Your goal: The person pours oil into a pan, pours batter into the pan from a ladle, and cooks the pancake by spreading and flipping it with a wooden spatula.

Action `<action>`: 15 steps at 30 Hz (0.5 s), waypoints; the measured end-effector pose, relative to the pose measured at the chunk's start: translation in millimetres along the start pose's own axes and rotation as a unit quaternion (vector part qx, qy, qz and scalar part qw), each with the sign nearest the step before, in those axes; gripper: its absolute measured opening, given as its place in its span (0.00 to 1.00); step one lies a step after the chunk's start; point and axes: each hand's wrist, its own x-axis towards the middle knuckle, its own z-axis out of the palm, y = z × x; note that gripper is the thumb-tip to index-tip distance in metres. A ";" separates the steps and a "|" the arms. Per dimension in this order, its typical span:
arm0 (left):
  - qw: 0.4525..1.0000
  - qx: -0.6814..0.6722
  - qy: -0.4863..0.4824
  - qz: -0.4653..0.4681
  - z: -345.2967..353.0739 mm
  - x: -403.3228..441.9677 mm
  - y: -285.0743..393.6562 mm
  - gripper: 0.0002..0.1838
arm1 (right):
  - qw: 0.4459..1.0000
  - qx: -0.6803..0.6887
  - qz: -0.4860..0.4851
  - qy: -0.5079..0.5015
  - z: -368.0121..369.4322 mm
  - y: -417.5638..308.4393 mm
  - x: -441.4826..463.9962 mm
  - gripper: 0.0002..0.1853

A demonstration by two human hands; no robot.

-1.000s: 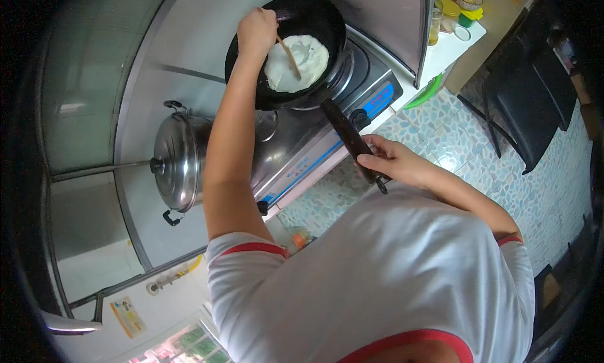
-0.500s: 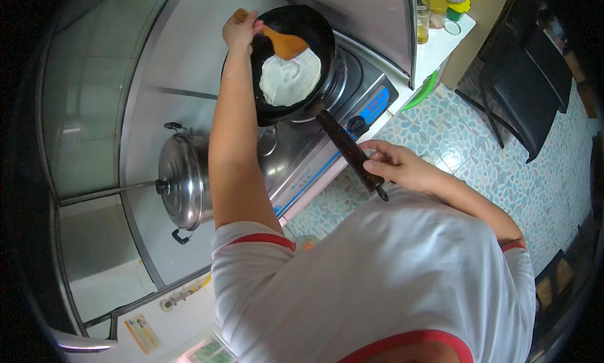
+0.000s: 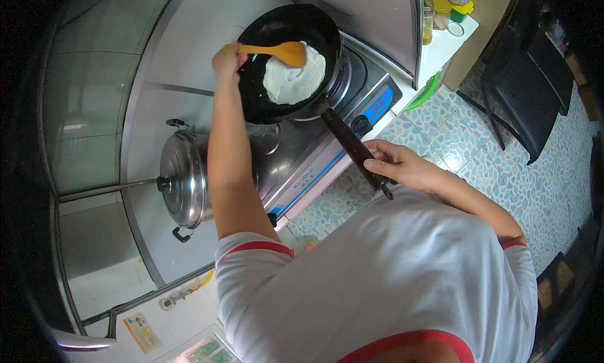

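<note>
My left hand (image 3: 228, 62) is closed around the handle of a wooden spatula (image 3: 286, 52). The spatula's blade rests on or just over the upper edge of a flat, white, roundish piece of food (image 3: 292, 81), which looks like a pancake or egg white. This food lies inside a black wok (image 3: 251, 98), tilted on a gas stove (image 3: 277, 164). My right hand (image 3: 396, 163) grips the dark wok handle (image 3: 346, 139) near its end, with the thumb on top. Part of the fingers is hidden behind the handle.
Left of the stove's front stands a lidded steel pot (image 3: 182, 180). Metal-framed panels (image 3: 163, 67) rise behind the stove. Jars (image 3: 440, 11) and a bowl sit on a white surface (image 3: 450, 48) at upper right. A black folding chair (image 3: 522, 79) stands on the tiled floor.
My left hand has moved left and down, swinging the spatula from a slant to nearly level. The wok sits slightly further right in view. My right hand keeps its grip.
</note>
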 end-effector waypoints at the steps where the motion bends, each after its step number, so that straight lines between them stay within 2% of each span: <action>1: 1.000 -0.004 0.012 0.004 -15.6 7.6 -7.4 0.11 | 1.000 0.000 0.001 -0.005 0.0 -0.6 -0.3 0.21; 3: 0.998 -0.026 0.051 0.022 -32.2 7.9 -12.5 0.10 | 1.000 0.010 -0.002 -0.002 1.8 -0.4 -0.5 0.21; 7: 0.998 -0.002 0.047 0.046 -27.8 -11.4 10.7 0.09 | 1.000 0.021 -0.006 -0.016 3.9 -3.7 1.7 0.21; 11: 0.999 -0.040 0.017 0.002 -2.1 -13.5 -2.9 0.10 | 1.000 0.006 0.005 -0.009 7.3 1.2 4.7 0.20; 14: 0.997 -0.022 0.070 -0.017 -13.9 -21.1 -4.3 0.09 | 1.000 0.012 -0.001 -0.013 7.2 0.8 2.8 0.20; 15: 0.997 -0.047 0.060 0.004 -31.2 -6.2 -22.8 0.09 | 1.000 0.011 -0.002 -0.012 6.8 1.5 2.3 0.20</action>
